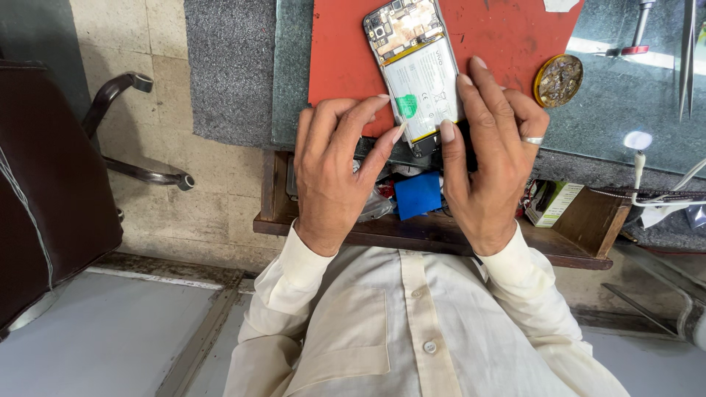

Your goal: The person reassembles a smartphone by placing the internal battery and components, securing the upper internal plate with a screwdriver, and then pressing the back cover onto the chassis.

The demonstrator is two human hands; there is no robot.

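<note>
The tabletop (610, 95) runs across twelve o'clock, with an open drawer (412, 231) of clutter under its near edge. On it lies a red mat (507, 37), and on the mat an opened phone (412, 62), back cover off, white battery and circuit board bare. A small round tin (558, 80) of parts sits at three o'clock from the phone. The left hand (334, 173) pinches at the phone's lower end, its grip closed on that edge; the right hand (493, 147) presses fingers against the right side. The phone looks light, stiff and fragile; best held by its frame edges, off the board.
</note>
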